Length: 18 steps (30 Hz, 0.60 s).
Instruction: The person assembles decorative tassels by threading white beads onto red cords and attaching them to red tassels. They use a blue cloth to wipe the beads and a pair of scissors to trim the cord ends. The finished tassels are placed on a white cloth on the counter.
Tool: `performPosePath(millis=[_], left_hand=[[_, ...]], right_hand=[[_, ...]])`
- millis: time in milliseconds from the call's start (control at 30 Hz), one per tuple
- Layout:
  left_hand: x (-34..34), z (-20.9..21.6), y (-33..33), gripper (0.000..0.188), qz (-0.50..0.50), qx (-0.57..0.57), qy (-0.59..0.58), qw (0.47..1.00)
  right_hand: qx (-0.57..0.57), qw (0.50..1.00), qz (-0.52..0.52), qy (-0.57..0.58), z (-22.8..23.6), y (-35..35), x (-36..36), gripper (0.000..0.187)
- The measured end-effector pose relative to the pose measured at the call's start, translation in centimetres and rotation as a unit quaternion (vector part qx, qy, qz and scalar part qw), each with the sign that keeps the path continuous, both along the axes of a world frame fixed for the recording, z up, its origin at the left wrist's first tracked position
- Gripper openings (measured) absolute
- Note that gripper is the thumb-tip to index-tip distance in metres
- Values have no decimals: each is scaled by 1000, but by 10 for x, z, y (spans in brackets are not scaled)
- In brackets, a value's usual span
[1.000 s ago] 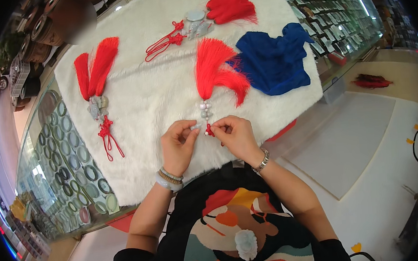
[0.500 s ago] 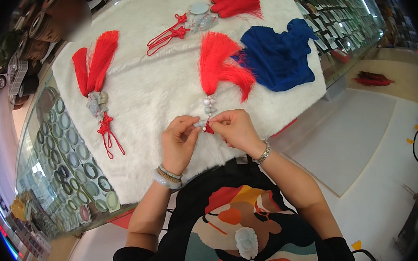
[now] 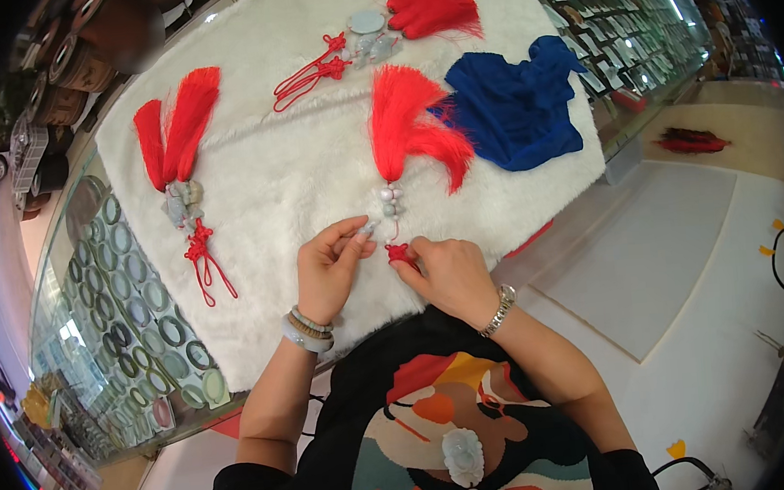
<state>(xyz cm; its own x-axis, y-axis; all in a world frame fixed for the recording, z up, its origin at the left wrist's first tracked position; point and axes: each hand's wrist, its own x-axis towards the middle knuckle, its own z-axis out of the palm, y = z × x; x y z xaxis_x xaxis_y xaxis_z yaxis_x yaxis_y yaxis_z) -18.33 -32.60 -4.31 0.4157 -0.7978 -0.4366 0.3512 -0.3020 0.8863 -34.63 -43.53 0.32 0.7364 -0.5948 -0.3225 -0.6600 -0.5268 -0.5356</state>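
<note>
A: What do the hands hold?

B: The right hand (image 3: 449, 273) pinches a small red cord knot (image 3: 397, 252) between thumb and fingertip. The knot is the lower end of a red silk tassel ornament with pale stone beads (image 3: 406, 133), lying at the centre of the white fur mat (image 3: 294, 170), just in front of the person. The left hand (image 3: 329, 268) rests half-curled on the mat, its fingertips (image 3: 363, 232) touching the ornament just below the beads; whether they clamp anything cannot be told.

A: Which containers appear, and with what contents?

B: A glass display case (image 3: 111, 304) under the mat, at the left, holds rows of pale green bangles (image 3: 155, 333). A second glass counter (image 3: 613, 16), at the upper right, holds dark trays; their contents are too small to make out.

A: What else lies on the mat?

B: A twin-tasselled red ornament with a grey stone carving (image 3: 178, 160) at the left, a third red tassel with a pale disc (image 3: 393, 19) at the top, and a crumpled blue cloth (image 3: 515, 106) touching the central tassel's fringe.

A: What is cut off?

B: The fisheye rim darkens every corner; the objects at the upper left blur.
</note>
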Motion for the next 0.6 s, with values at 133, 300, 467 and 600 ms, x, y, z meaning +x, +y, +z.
performPosePath(millis=[133,300,467,600], left_hand=[[9,-5,1,28,13,-7,100,995],[17,-5,4,31,13,2,148,989],[20,-2,0,31,13,11,169,986],[23,0,0,29,0,12,176,984]], right_hand=[[75,997,13,32,7,-1,-9,36],[120,992,-17,31,18,-5,-18,37],[101,988,-110,-46,18,-14,-12,21],[102,973,-173,-116,1,-13,6,15]])
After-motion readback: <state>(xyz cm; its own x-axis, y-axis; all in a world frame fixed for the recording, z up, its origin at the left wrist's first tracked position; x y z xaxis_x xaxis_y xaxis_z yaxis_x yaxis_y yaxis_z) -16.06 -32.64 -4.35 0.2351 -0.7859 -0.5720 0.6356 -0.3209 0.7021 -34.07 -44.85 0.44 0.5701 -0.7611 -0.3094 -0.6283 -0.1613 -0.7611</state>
